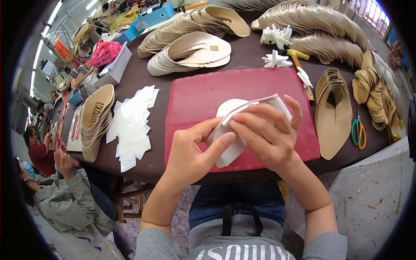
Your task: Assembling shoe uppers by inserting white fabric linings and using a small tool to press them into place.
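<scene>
Above the red mat (186, 104), a pale white shoe-upper piece (234, 152) is folded between my two hands. My left hand (190, 151) is closed on its left side, with the thumb pressed on the near face. The fingers of my right hand (271, 134) pinch its upper edge, while the little finger sticks out. A rounded white part (230, 106) shows behind the fingers; whether it belongs to the held piece or lies on the mat, I cannot tell. My fingers hide some of the fold.
White rectangular pieces (130, 125) lie left, beside stacked beige uppers (97, 121). More stacked uppers (190, 54) stand at the back. To the right are a hammer (301, 71), a beige stack (333, 112) and scissors (359, 132). Two people sit left, one in a green-grey jacket (69, 201).
</scene>
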`<state>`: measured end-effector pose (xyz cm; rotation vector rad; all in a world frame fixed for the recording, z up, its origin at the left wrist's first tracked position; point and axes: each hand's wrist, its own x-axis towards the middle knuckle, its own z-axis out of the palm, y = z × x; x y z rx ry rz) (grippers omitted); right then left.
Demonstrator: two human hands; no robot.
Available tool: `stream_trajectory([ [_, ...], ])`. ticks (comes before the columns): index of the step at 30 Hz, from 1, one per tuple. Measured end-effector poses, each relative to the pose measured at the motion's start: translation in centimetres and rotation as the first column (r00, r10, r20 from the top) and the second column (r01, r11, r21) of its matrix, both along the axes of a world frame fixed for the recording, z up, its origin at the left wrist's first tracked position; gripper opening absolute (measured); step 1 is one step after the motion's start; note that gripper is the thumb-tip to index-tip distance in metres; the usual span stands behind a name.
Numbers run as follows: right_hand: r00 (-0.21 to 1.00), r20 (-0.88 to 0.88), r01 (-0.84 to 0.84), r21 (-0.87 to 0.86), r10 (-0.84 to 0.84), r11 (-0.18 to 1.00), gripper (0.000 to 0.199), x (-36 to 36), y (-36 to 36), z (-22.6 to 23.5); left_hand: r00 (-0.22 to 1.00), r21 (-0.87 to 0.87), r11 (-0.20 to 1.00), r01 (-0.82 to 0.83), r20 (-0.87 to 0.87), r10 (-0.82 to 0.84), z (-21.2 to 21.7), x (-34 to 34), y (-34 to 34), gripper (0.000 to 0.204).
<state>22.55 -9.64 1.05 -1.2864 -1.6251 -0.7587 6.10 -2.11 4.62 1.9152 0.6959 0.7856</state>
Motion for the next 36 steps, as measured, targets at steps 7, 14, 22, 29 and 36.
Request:
stream_trajectory([
  [7, 0.991, -0.130, -0.003, -0.259, -0.032, 0.966, 0.020, 0.8, -0.2, 4.4, 0.991, 0.468, 0.882, 0.050, -0.132, 0.014, 0.1, -0.5, 0.8, 0.024],
  [14, 0.945, -0.327, -0.126, -0.267, 0.033, 0.955, 0.026, 2.9, -0.1, 4.4, 0.964, 0.636, 0.752, -0.172, 0.266, -0.003, -0.2, -2.5, 0.5, 0.025],
  [22, 0.445, -0.882, -0.270, 0.034, 0.156, 0.962, 0.017, 2.2, -0.5, 4.8, 0.859, -0.595, 0.784, 0.178, 0.483, 0.172, 2.0, 1.3, -1.5, 0.051],
  [29, 0.401, -0.887, -0.543, -0.432, -0.229, 0.720, 0.013, 3.4, -6.3, -0.7, 0.894, 0.257, 0.959, 0.118, -0.448, 0.010, 6.0, 1.1, 4.5, 0.028],
  [36, 0.659, -0.641, -0.076, -0.577, -0.393, 0.814, 0.010, 0.5, -8.9, -3.1, 0.746, 0.877, 0.450, 0.170, -0.413, 0.522, -1.2, 7.8, 8.1, 0.051],
])
